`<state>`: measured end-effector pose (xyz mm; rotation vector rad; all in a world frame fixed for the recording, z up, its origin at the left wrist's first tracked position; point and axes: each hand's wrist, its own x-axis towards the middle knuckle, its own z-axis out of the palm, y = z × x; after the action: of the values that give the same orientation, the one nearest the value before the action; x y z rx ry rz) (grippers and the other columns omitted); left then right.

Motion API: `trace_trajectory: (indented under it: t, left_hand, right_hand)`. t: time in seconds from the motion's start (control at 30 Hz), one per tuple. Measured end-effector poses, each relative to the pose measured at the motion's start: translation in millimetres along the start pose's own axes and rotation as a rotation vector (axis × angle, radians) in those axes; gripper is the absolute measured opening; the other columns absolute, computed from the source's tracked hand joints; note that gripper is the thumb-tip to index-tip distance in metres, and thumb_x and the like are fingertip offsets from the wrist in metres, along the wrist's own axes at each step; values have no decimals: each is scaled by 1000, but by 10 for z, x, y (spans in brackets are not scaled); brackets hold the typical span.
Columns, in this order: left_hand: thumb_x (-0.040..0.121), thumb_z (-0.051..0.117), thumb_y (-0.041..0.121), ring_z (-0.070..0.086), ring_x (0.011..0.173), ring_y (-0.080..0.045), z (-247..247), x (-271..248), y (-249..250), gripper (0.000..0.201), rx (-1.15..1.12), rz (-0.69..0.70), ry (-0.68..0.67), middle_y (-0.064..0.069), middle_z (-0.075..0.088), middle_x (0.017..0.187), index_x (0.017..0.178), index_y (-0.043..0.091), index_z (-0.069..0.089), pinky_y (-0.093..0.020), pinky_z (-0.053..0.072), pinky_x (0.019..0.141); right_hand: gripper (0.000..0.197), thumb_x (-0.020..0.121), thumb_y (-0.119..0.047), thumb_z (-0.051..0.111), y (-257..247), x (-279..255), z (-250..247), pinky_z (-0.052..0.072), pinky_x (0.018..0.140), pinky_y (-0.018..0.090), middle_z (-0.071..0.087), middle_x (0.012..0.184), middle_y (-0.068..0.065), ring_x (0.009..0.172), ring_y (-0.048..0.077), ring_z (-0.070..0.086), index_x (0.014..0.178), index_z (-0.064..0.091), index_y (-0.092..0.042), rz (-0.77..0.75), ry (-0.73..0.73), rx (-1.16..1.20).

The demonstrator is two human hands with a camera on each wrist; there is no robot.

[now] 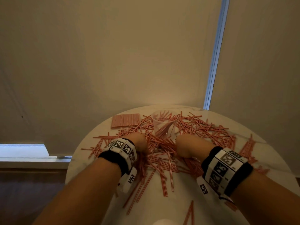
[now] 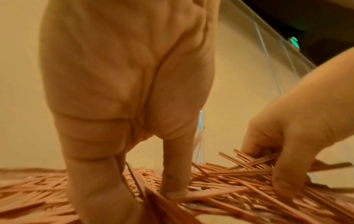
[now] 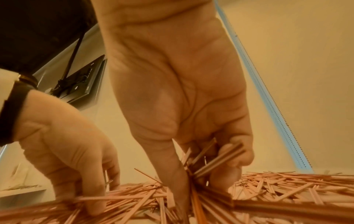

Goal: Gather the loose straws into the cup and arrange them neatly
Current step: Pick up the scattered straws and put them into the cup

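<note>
Round pale counter (image 1: pixel 90 153) strewn with red-striped straws (image 1: pixel 164 163), clear cup (image 1: pixel 164 124) just beyond both hands: right hand (image 1: pixel 188 146) pinching a small bundle, left hand (image 1: pixel 138 142) fingers pressing into straws; best square the ends before lifting toward the cup.

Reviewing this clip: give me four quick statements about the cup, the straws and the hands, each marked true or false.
1. The cup stands upright and holds some straws. True.
2. All straws are in the cup. False: most lie as loose straws across the table.
3. The right hand grips a few straws. True.
4. The left hand is holding the cup. False: it is down in the straw pile, apart from the cup.
</note>
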<state>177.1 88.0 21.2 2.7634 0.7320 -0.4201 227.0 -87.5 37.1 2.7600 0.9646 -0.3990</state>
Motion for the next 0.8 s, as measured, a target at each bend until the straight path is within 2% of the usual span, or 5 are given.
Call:
trace_trajectory:
  t: [0.1, 0.17, 0.33, 0.53, 0.8]
  left_hand:
    - [86, 77, 26, 69, 105, -26, 20, 20, -150, 27, -215, -45, -32, -9, 73, 109, 105, 6, 74, -41, 57, 95]
    - [88, 75, 21, 69, 106, -29, 41, 5, -217, 25, -381, -87, -21, -13, 73, 110, 106, 4, 73, -44, 57, 96]
    - [99, 59, 14, 70, 75, -21, 64, -29, -276, 15, -747, -141, -16, -11, 71, 89, 101, 1, 66, -35, 63, 73]
    - [103, 41, -1, 70, 72, -25, 87, -100, -224, 17, -1185, -99, -14, -15, 65, 81, 109, -7, 55, -41, 59, 74]
    - [101, 31, -1, 35, 52, -11, 43, -196, -2, 21, -1522, -81, 54, -2, 44, 68, 100, 7, 51, -25, 32, 50]
  right_hand:
    - [19, 96, -1, 46, 12, -30, -48, 42, 60, 27, 41, 72, 4, 65, 19, 46, 107, 60, -8, -10, -31, -37]
    - [15, 96, 0, 46, 18, -46, -60, 35, 49, 23, 36, 69, 3, 57, 16, 38, 86, 54, -8, 6, -32, -46]
    - [36, 97, 0, 43, 47, -79, -48, 33, 47, 22, 38, 68, 2, 55, 15, 36, 64, 37, -13, 9, -30, 27]
    - [23, 100, -4, 42, 84, -137, -101, 44, 66, 28, 54, 91, 8, 75, 19, 49, 106, 63, 2, -50, -14, 93]
    - [35, 101, -7, 41, 38, -192, -201, 51, 83, 29, 55, 131, 13, 110, 24, 57, 136, 45, -3, -120, 161, 367]
